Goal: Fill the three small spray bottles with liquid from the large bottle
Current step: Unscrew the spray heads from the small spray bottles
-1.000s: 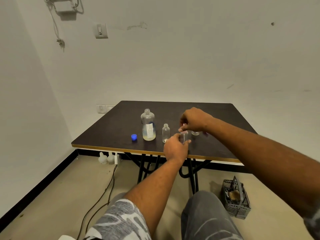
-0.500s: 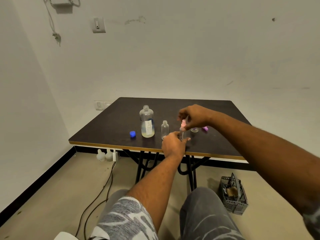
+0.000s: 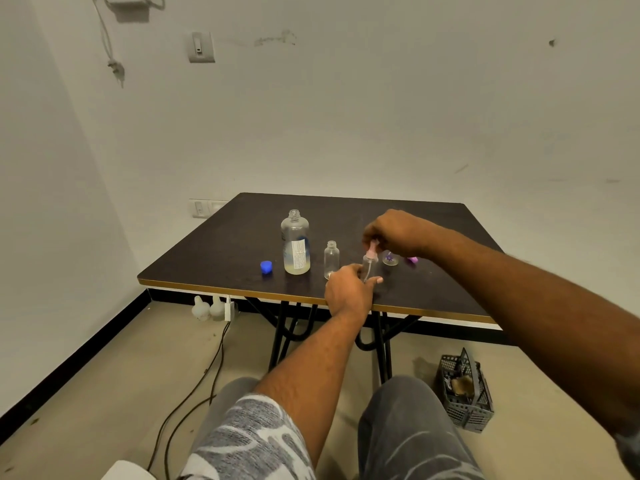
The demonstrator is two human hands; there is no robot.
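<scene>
Left hand (image 3: 348,292) at the near edge of the table (image 3: 214,258), fingers and thumb curled round a small spray bottle (image 3: 369,266) standing upright. Right hand (image 3: 394,232) above it, fingertips pinching the pink spray top (image 3: 373,249) at the bottle's neck. At 9 o'clock: uncapped small bottle (image 3: 331,259), then large bottle (image 3: 295,244), open, pale liquid low inside, then blue cap (image 3: 266,267). At 2 o'clock: third small bottle (image 3: 390,259), purple cap (image 3: 412,260) just beside.

Both arms reach forward; left hand (image 3: 348,293) grips the small bottle (image 3: 369,267), right hand (image 3: 396,232) pinches its pink top (image 3: 373,250).
</scene>
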